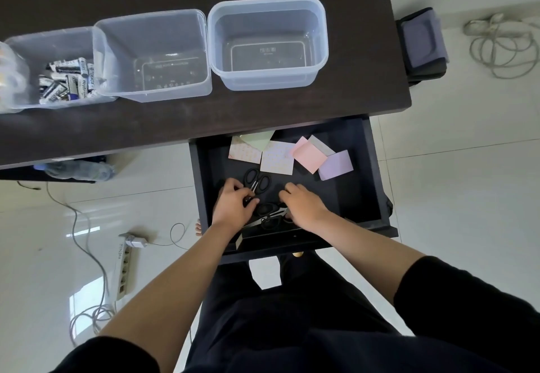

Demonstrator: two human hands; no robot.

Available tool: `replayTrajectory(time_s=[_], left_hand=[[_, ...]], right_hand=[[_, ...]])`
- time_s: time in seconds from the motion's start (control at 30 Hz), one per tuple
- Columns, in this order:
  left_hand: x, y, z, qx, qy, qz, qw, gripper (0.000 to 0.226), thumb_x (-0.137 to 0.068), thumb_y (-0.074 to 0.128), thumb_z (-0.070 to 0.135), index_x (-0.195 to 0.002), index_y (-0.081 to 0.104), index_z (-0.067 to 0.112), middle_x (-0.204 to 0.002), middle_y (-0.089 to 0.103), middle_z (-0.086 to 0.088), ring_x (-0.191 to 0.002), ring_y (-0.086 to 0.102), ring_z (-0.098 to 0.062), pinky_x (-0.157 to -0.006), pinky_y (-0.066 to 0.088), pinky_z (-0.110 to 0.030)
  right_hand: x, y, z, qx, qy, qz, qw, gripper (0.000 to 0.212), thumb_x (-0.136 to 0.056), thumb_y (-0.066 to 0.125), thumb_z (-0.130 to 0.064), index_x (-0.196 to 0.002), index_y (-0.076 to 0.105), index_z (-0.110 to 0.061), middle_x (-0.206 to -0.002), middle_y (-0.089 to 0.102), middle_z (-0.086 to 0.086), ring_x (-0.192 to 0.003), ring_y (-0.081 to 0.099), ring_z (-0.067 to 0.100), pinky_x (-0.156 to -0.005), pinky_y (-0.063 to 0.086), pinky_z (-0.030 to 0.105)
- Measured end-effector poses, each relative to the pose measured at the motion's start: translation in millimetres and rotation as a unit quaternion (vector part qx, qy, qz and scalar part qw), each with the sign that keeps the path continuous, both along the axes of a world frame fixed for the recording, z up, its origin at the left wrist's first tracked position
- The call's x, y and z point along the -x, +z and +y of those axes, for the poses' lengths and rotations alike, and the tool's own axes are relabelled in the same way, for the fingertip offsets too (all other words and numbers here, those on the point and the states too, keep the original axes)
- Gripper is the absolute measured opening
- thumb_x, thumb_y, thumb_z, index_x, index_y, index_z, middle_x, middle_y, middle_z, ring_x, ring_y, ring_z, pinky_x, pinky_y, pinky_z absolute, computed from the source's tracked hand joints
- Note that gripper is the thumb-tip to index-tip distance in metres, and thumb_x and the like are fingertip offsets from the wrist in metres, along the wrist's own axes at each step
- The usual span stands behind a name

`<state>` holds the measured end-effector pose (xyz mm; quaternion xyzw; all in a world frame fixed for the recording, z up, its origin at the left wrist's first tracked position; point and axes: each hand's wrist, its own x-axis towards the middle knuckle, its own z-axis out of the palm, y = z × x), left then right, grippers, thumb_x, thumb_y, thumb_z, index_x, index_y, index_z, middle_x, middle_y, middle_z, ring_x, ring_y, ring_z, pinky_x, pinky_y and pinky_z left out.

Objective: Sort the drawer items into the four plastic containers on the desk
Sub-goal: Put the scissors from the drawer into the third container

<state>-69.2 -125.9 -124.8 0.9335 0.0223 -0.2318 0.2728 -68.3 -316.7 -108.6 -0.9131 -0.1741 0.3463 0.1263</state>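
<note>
Black scissors (pixel 257 181) at frame centre were pinched by the curled left hand (pixel 233 204) inside the open drawer (pixel 371 168). More scissors (pixel 270 216) were partly covered by the right hand (pixel 302 204); its grip could not be told.

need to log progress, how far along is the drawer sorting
Partly done. Batteries already fill one container; two containers, the middle and right one, hold nothing. In hand: both hands, left and right, are in the drawer gathering black scissors. Left: the scissors and the pastel note pads.
</note>
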Motion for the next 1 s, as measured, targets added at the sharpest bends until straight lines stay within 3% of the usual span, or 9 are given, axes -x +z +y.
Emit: replayTrajectory(time_s=[0.1, 0.2, 0.33, 0.53, 0.7, 0.9, 1.0], left_hand=[[-5, -1, -7, -0.007, 0.018, 0.02, 1.0, 0.018, -0.081, 0.072, 0.016, -0.095, 0.064, 0.008, -0.118, 0.045, -0.006, -0.099, 0.052, -0.021, -0.085, 0.049, -0.031], [-9, 1, -15, 0.018, 0.041, 0.055, 0.997, 0.023, -0.082, 0.066, 0.005, -0.1, 0.051, 0.009, -0.116, 0.046, -0.01, -0.084, 0.06, -0.024, -0.082, 0.052, -0.035], [-7, 7, -19, 0.038, 0.043, 0.073, 0.996, 0.028, -0.083, 0.061, 0.006, -0.104, 0.044, 0.012, -0.087, 0.059, -0.009, -0.076, 0.06, -0.024, -0.07, 0.053, -0.038], [1, 27, -15, 0.08, 0.08, 0.049, 0.992, 0.023, -0.084, 0.064, 0.014, -0.102, 0.049, 0.017, -0.074, 0.056, 0.004, -0.07, 0.059, -0.017, -0.065, 0.051, -0.033], [5, 44, -12, 0.135, 0.116, 0.049, 0.983, 0.019, -0.083, 0.067, 0.011, -0.094, 0.054, 0.019, -0.076, 0.055, 0.006, -0.064, 0.054, -0.009, -0.067, 0.05, -0.025], [4, 48, -3, 0.128, 0.1, 0.077, 0.984, 0.017, -0.082, 0.067, 0.008, -0.087, 0.056, 0.02, -0.075, 0.057, 0.006, -0.065, 0.055, -0.01, -0.069, 0.049, -0.024], [2, 42, 6, 0.103, 0.072, 0.104, 0.987, 0.016, -0.083, 0.066, 0.01, -0.089, 0.055, 0.021, -0.079, 0.058, 0.003, -0.07, 0.054, -0.01, -0.068, 0.047, -0.022]], right_hand=[[-6, 7, -15, -0.014, -0.033, 0.009, 0.999, 0.035, -0.086, 0.062, -0.014, -0.119, 0.05, -0.011, -0.119, 0.053, 0.007, -0.116, 0.043, 0.027, -0.079, 0.046, 0.038], [-12, 15, -24, -0.011, -0.032, 0.0, 0.999, 0.034, -0.083, 0.066, -0.02, -0.114, 0.053, -0.013, -0.114, 0.06, 0.004, -0.112, 0.047, 0.024, -0.079, 0.044, 0.035], [-14, 23, -36, -0.039, -0.091, 0.027, 0.995, 0.032, -0.082, 0.066, -0.011, -0.113, 0.056, -0.014, -0.115, 0.061, 0.004, -0.105, 0.057, 0.024, -0.084, 0.049, 0.037], [-11, 40, -55, -0.141, -0.268, 0.065, 0.951, 0.032, -0.071, 0.076, 0.004, -0.101, 0.074, -0.01, -0.09, 0.068, 0.0, -0.083, 0.063, 0.013, -0.075, 0.047, 0.014], [-2, 42, -63, -0.211, -0.381, 0.073, 0.897, 0.026, -0.074, 0.077, -0.001, -0.099, 0.075, -0.007, -0.095, 0.074, 0.006, -0.087, 0.068, 0.012, -0.086, 0.052, 0.019], [-3, 28, -50, -0.207, -0.443, 0.07, 0.87, 0.02, -0.079, 0.072, -0.002, -0.098, 0.074, -0.008, -0.093, 0.071, 0.003, -0.089, 0.066, 0.012, -0.081, 0.047, 0.017], [-3, 17, -35, -0.19, -0.439, 0.088, 0.874, 0.019, -0.081, 0.069, -0.003, -0.098, 0.071, -0.011, -0.098, 0.069, 0.005, -0.093, 0.065, 0.016, -0.082, 0.047, 0.02]])
